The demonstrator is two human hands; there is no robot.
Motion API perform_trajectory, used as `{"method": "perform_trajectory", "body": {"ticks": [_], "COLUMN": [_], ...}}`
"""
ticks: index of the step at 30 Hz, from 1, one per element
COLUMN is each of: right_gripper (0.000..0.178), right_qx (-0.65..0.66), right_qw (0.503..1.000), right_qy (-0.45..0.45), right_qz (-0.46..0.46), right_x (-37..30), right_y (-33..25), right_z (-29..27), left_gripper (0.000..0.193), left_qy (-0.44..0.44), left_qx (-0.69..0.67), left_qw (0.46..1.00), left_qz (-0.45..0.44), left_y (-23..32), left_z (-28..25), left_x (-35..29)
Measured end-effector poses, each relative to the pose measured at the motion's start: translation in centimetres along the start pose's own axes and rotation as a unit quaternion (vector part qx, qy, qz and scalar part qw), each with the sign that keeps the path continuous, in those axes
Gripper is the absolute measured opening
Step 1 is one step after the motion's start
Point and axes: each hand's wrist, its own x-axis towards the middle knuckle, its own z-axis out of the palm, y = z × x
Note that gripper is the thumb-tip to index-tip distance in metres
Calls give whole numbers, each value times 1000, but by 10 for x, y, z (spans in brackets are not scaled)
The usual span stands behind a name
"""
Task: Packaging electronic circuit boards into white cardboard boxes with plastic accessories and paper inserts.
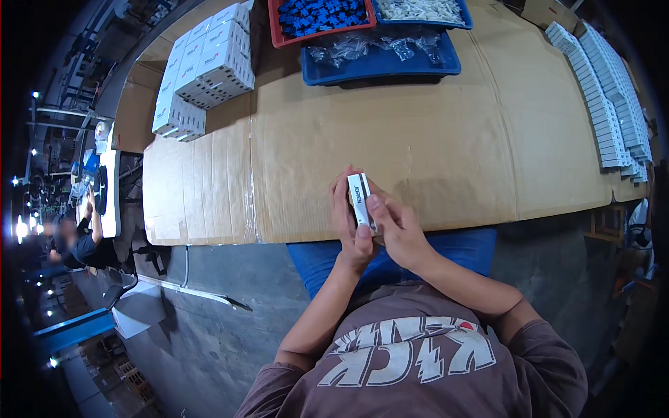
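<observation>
A small, narrow white box (pixel 358 198) with dark lettering and a dark strip along one side is held upright just over the table's near edge. My left hand (pixel 343 216) wraps it from the left, thumb against its lower end. From the right, my right hand (pixel 401 230) is closed on it, with the thumb pressed to the dark-edged side. The fingers behind the box are mostly hidden.
The table is covered with brown cardboard (pixel 313 160). White boxes (pixel 209 63) stand stacked at the far left, and long white stacks (pixel 599 97) at the far right. Behind are a red tray (pixel 277 35) of blue parts, a blue tray (pixel 456 64) with clear bags, and another of white pieces. A person (pixel 87 244) works at left.
</observation>
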Motion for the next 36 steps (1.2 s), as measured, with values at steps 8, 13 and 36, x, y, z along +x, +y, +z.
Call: {"method": "perform_trajectory", "body": {"ticks": [8,13,36], "right_gripper": [75,95,86], "right_qx": [-250,-463,-226], "right_qw": [959,838,892], "right_qy": [-71,-40,-27], "right_qz": [-111,-287,-389], "right_x": [-3,2,29], "right_y": [-29,-19,-14], "right_z": [-31,-46,-36], "left_gripper": [122,91,79], "left_qy": [-60,-67,-143], "left_qx": [-205,-303,-327], "left_qw": [960,875,890], "left_qz": [-181,-370,-283], "left_y": [15,44,38], "left_z": [5,4,0], "left_x": [8,14,-6]}}
